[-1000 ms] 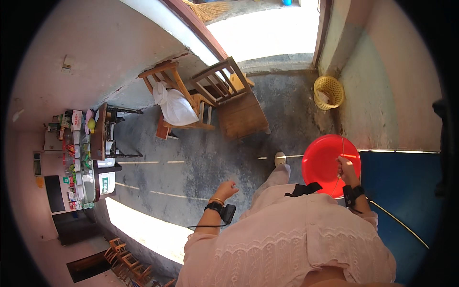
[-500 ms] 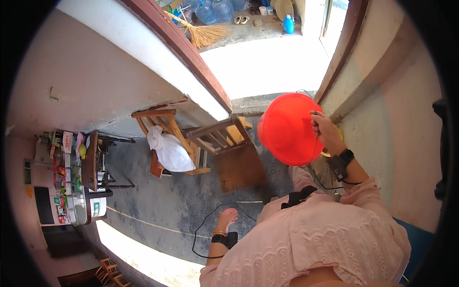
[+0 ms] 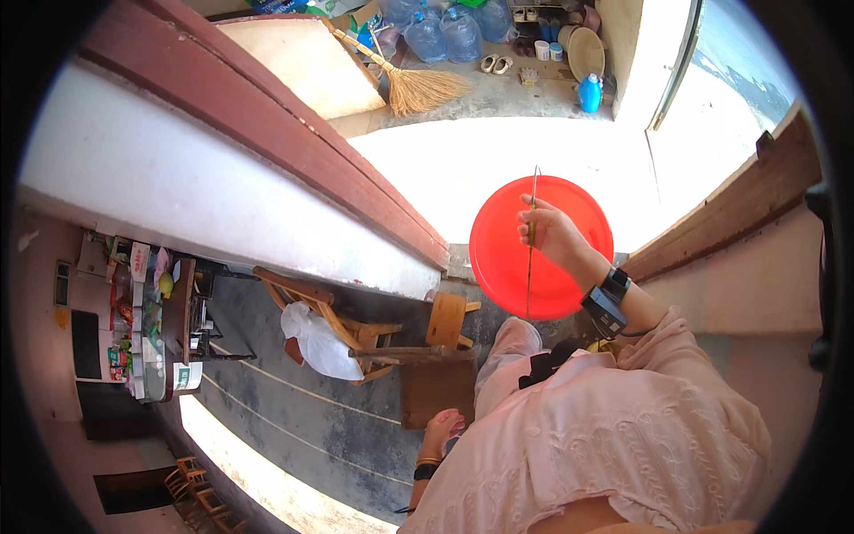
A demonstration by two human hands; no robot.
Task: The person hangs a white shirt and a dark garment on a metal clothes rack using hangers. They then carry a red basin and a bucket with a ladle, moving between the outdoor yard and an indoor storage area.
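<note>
carried forward from half a second ago, the red bucket [image 3: 503, 254] now shows mostly against the bright doorway, right of centre in the frame, rather than over the grey floor inside. the right hand [image 3: 553, 236] is closed around the grip of its thin wire handle [image 3: 528, 294], which runs up and down across the bucket. the left hand [image 3: 442, 427] hangs at the lower centre, in front of a brown wooden chair [image 3: 431, 396]; its fingers look loosely curled, but i cannot tell whether they hold anything. left of centre, a white bag [image 3: 322, 343] rests on another chair, with a small wooden stool [image 3: 445, 319] near it. at the top are a straw broom [image 3: 427, 89], big clear blue bottles [image 3: 440, 37], a pair of shoes [image 3: 496, 63] and a blue jug [image 3: 590, 93].
</note>
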